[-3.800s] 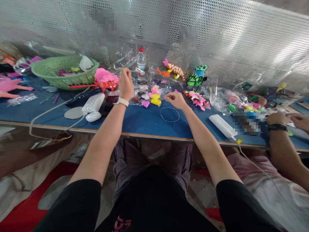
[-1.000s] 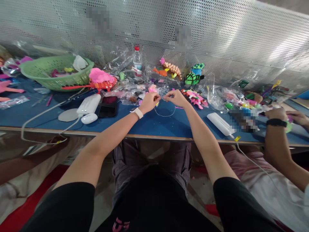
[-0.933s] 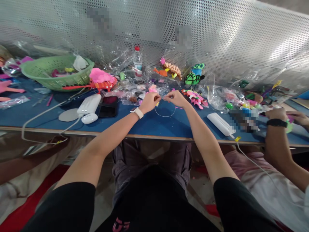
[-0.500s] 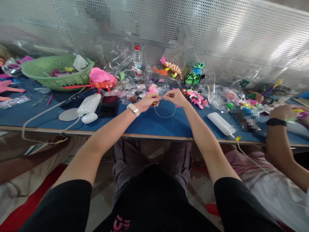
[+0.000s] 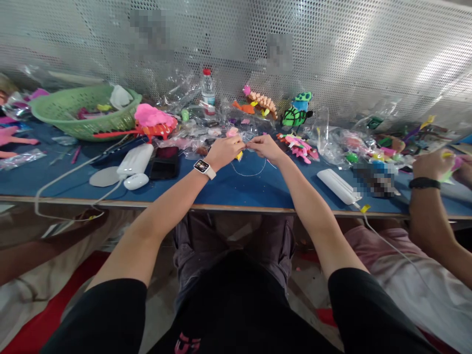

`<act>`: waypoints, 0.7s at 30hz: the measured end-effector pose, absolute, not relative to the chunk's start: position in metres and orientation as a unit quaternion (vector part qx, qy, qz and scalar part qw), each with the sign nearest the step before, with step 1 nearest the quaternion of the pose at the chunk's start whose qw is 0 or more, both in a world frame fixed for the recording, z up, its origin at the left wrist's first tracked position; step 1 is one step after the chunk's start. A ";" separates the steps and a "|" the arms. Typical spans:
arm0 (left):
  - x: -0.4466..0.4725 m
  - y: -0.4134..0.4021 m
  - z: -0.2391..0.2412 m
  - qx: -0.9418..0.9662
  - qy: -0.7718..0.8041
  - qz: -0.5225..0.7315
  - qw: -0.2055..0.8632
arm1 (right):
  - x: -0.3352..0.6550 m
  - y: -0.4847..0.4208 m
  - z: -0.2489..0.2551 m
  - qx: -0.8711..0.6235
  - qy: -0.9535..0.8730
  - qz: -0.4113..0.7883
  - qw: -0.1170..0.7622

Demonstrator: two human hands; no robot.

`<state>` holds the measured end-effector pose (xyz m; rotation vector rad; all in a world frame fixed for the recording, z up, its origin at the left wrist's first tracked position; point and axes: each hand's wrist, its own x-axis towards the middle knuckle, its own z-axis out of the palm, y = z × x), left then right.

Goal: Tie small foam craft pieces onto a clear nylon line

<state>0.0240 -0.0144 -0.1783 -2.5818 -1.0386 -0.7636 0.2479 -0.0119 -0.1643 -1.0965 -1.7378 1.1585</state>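
My left hand (image 5: 225, 151), with a watch on the wrist, is closed over a small yellow piece (image 5: 239, 156) that shows below its fingers. Just behind it is a light pink piece (image 5: 232, 132); whether the two are joined I cannot tell. The fingers of my right hand (image 5: 266, 147) are pinched, and their tips meet those of the left. A thin white thread (image 5: 248, 175) hangs in a loop between both hands, over the blue table (image 5: 239, 194). The exact pinch point is too small to make out.
A green basket (image 5: 86, 130), a pink-and-red soft toy (image 5: 155, 123), a phone (image 5: 164, 163) and a white power bank (image 5: 135, 160) lie left. Behind stand a bottle (image 5: 208, 93) and colourful toys (image 5: 297, 110). Another white power bank (image 5: 338, 187) and a co-worker's hand (image 5: 431, 164) are right.
My left hand has rolled over, so its back and the watch face now show. The fingertips of both hands have come together. The thread loop has shifted slightly left.
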 end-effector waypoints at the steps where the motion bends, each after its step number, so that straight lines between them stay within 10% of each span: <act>1: 0.024 -0.015 -0.178 -0.890 -0.354 -0.248 0.147 | 0.247 -0.012 -0.165 -0.432 -0.680 0.450 0.385; 21: 0.033 -0.016 -0.178 -0.845 -0.369 -0.387 -0.006 | 0.245 -0.003 -0.172 -0.391 -0.770 0.258 0.434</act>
